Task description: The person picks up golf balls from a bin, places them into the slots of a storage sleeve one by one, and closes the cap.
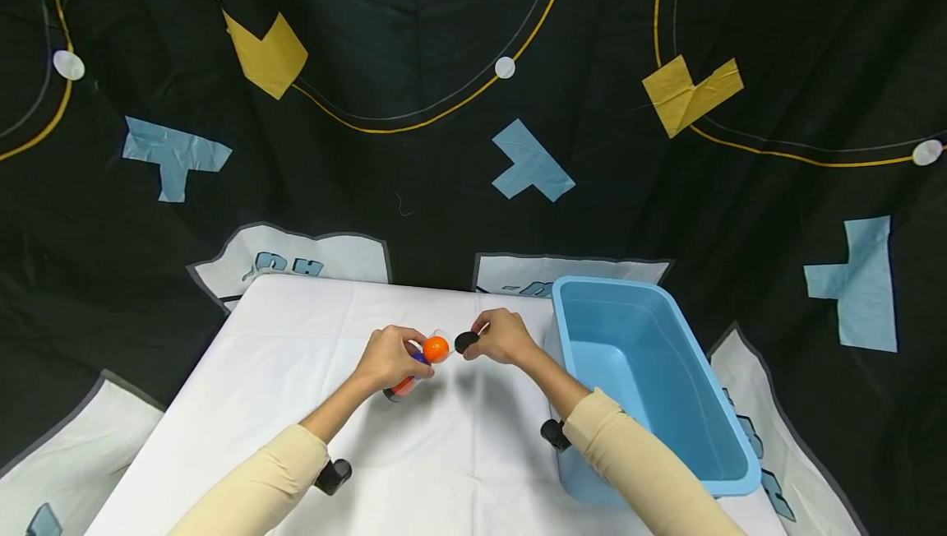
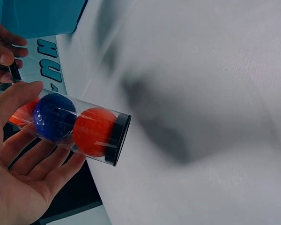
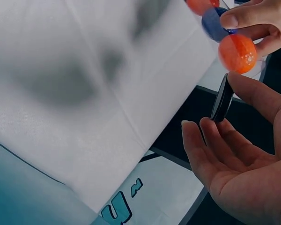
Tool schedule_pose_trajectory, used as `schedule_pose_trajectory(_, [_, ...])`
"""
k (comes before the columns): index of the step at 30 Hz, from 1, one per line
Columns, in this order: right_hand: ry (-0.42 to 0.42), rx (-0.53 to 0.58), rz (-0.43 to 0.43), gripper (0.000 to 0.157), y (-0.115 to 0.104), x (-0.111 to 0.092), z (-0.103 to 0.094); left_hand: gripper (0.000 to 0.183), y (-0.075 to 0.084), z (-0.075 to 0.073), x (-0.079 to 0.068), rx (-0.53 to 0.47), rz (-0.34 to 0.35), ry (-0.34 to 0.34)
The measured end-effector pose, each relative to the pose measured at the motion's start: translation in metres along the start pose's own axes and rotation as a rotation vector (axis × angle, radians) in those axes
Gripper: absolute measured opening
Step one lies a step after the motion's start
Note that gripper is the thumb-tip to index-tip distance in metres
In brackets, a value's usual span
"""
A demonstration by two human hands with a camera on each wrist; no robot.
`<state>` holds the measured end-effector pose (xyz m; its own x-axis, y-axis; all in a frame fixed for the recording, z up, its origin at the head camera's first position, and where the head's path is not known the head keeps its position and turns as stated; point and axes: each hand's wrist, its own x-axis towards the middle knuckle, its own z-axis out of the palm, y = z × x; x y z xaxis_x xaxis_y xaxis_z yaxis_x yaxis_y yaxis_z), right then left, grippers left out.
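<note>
My left hand (image 1: 390, 358) grips a clear plastic tube (image 2: 89, 106) of balls above the white table. Inside it sit an orange ball (image 1: 436, 348) at the mouth, a blue ball (image 2: 55, 117) in the middle and a red-orange ball (image 2: 94, 131) against the black end cap (image 2: 118, 140). Between thumb and fingertips my right hand (image 1: 505, 336) pinches a round black lid (image 3: 222, 98), held on edge just off the tube's mouth. A small gap separates lid and tube in the head view.
A deep light-blue plastic bin (image 1: 614, 355) stands at the table's right side. White cloth (image 1: 296, 330) covers the table. Behind hangs a black curtain (image 1: 414, 191) with tape marks and cords. A black wrist camera (image 1: 333, 477) sits under the left sleeve.
</note>
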<state>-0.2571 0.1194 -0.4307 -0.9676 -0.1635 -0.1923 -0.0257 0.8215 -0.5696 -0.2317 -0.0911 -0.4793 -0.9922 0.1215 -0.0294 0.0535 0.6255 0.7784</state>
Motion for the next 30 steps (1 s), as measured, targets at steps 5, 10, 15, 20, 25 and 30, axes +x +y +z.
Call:
schedule_pose_trajectory(5, [-0.015,0.014,-0.002,0.037,0.003,-0.002,-0.001,0.039,-0.001,0.002,0.000,-0.002,0.000,-0.004])
schedule_pose_trajectory(10, [0.000,0.045,-0.039,0.035,0.007,-0.002,-0.001,0.040,-0.001,0.003,0.000,-0.004,0.006,-0.007])
schedule_pose_trajectory(15, [0.018,0.104,-0.087,0.034,0.012,-0.002,-0.003,0.040,0.002,0.003,0.000,-0.003,0.006,0.002])
schedule_pose_trajectory(20, [0.020,0.160,-0.120,0.036,0.012,-0.005,-0.006,0.041,0.006,0.005,0.000,-0.005,0.015,-0.005])
schedule_pose_trajectory(25, [-0.032,0.244,-0.106,0.039,0.008,-0.005,-0.005,0.039,0.009,0.008,0.001,-0.003,0.022,-0.015])
schedule_pose_trajectory(30, [-0.097,0.306,-0.084,0.038,0.005,-0.005,-0.001,0.037,0.012,0.011,0.001,-0.010,0.040,-0.027])
